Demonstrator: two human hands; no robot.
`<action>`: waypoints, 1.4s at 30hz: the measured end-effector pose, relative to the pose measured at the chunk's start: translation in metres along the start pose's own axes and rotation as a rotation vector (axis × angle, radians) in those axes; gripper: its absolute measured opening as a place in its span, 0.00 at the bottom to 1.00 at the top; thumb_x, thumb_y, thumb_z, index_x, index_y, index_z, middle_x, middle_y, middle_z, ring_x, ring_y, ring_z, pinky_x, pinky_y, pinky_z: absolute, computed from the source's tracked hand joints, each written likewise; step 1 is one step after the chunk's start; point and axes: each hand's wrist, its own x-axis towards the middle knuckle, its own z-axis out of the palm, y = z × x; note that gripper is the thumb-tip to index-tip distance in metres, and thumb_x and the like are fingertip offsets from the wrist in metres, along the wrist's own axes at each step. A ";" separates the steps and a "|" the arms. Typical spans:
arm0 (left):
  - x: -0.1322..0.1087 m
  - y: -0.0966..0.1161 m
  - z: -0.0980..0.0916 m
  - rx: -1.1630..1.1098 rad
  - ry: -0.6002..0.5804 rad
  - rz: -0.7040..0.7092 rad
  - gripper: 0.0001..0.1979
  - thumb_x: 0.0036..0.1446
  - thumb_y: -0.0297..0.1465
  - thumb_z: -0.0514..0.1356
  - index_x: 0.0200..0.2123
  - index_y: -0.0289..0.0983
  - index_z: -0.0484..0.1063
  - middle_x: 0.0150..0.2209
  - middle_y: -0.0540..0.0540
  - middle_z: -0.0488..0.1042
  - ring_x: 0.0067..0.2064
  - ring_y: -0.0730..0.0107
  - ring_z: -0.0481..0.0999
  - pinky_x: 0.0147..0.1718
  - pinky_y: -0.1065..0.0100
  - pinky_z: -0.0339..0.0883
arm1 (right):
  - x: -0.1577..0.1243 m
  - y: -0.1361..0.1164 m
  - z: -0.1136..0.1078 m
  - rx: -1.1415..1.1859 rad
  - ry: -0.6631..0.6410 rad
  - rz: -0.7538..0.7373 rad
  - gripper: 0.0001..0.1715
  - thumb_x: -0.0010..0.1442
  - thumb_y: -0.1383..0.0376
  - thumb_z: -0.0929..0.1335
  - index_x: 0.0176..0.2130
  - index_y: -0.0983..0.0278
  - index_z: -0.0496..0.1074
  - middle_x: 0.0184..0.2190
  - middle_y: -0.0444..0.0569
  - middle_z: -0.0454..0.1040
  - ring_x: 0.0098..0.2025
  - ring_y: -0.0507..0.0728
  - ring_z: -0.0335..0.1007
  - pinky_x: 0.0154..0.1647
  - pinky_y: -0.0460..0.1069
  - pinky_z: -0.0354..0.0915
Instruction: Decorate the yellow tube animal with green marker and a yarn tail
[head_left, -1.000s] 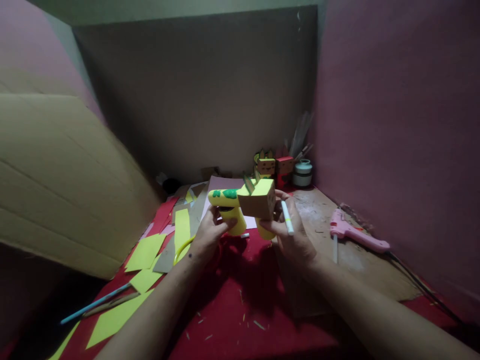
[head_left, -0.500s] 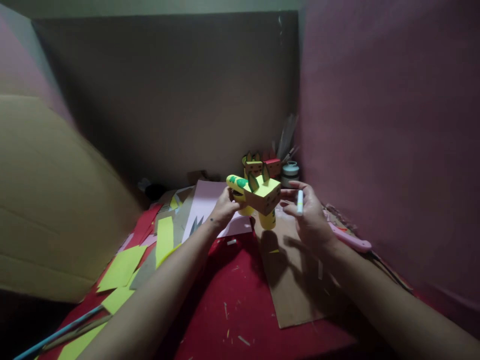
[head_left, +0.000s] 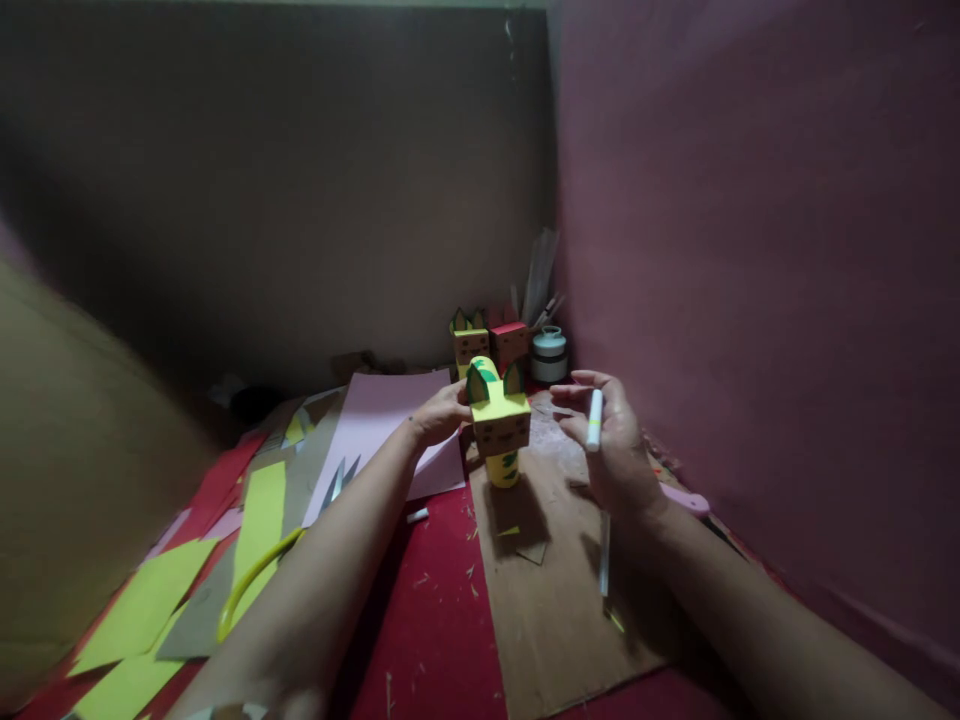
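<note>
My left hand (head_left: 441, 412) grips a yellow paper animal figure (head_left: 501, 402) from its left side. The figure has a box head with a drawn face, two pointed green-edged ears and green patches on its body and leg. It faces me, above a brown cardboard sheet (head_left: 555, 620); whether its feet touch the sheet I cannot tell. In my right hand (head_left: 619, 440), right of the figure, a white marker (head_left: 595, 420) with a yellow-green band is held between thumb and palm. The fingers of that hand point toward the figure, apart from it.
Behind stand a similar yellow figure (head_left: 471, 342), a red figure (head_left: 510, 345) and a lidded pale jar (head_left: 550, 352). Yellow-handled scissors (head_left: 259, 570), yellow paper (head_left: 142, 600) and a pink sheet (head_left: 390, 400) lie left. A pink-handled tool (head_left: 686, 500) lies right; walls enclose the table.
The figure has turned so its face now points toward me, with my left hand still on it. My right hand keeps the marker. The camera view has shifted to the right.
</note>
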 end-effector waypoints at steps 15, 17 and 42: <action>-0.041 0.013 -0.019 0.013 0.357 -0.119 0.14 0.63 0.34 0.61 0.50 0.35 0.71 0.48 0.42 0.74 0.44 0.63 0.76 0.42 0.57 0.74 | -0.015 -0.007 0.011 -0.123 -0.211 0.306 0.29 0.46 0.64 0.68 0.49 0.58 0.62 0.50 0.55 0.71 0.47 0.64 0.70 0.28 0.50 0.66; -0.058 0.019 -0.021 0.042 0.471 -0.171 0.13 0.63 0.35 0.60 0.48 0.34 0.71 0.45 0.44 0.75 0.40 0.66 0.77 0.38 0.60 0.74 | -0.015 -0.005 0.010 -0.135 -0.208 0.277 0.29 0.46 0.64 0.68 0.49 0.59 0.62 0.49 0.55 0.71 0.48 0.65 0.70 0.31 0.52 0.68; -0.174 0.044 0.100 -0.105 0.445 -0.076 0.12 0.53 0.38 0.68 0.33 0.34 0.78 0.28 0.45 0.79 0.31 0.68 0.76 0.36 0.68 0.68 | -0.073 -0.007 0.020 -0.509 -0.282 -0.857 0.40 0.60 0.76 0.63 0.67 0.54 0.53 0.56 0.55 0.68 0.57 0.63 0.66 0.56 0.62 0.67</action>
